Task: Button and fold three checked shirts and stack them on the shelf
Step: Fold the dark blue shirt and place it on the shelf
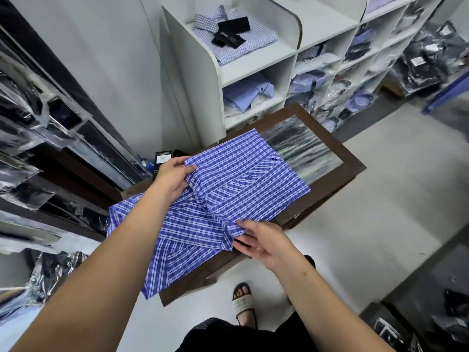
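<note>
Dark wood table (pixel 327 196) w/ blue shirt (pixel 228 189), both hands gripping it, white shelf (pixel 203 72) behind

Both hands, left (pixel 172 179) and right (pixel 264 241), fingers curled, forearms outstretched.

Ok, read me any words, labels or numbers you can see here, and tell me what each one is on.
Nothing here reads clearly.
Black tags on the folded checked shirt on the shelf: pale print, too small to read.
Black card with a white label beside the table: blurred.
Bagged shirts in a cubby: dark lettering, not legible.
White stickers on the bags at right: blurred.
</note>
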